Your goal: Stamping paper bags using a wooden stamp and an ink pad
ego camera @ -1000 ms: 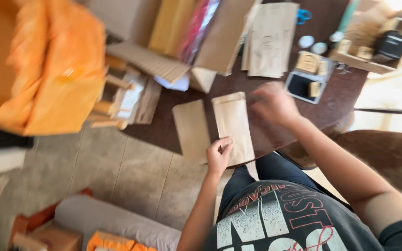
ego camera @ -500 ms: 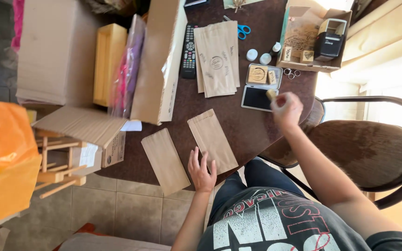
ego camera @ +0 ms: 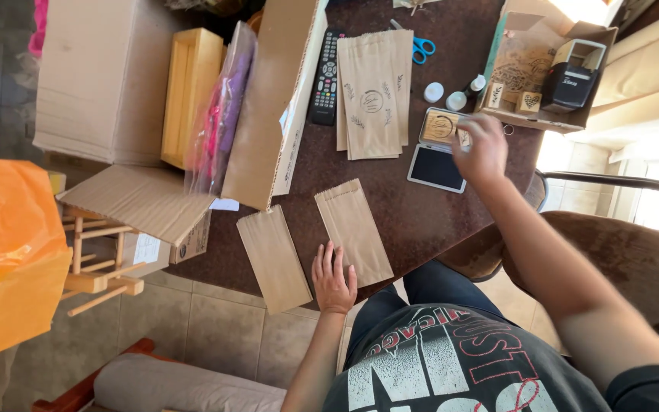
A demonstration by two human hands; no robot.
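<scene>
Now right hand (ego camera: 482, 149) on wooden stamp (ego camera: 442, 125), formerly above it.

A dark brown tabletop (ego camera: 421, 221) is carrying everything. Two plain paper bags (ego camera: 352, 231) are lying flat near its front edge, just beside each other. Farther back a stack of printed paper bags (ego camera: 375, 91) is resting beside a black remote control (ego camera: 325, 76), with blue scissors (ego camera: 422, 48) behind. An open ink pad (ego camera: 436, 168) and a cardboard box (ego camera: 547, 69) are sitting toward the right.
</scene>
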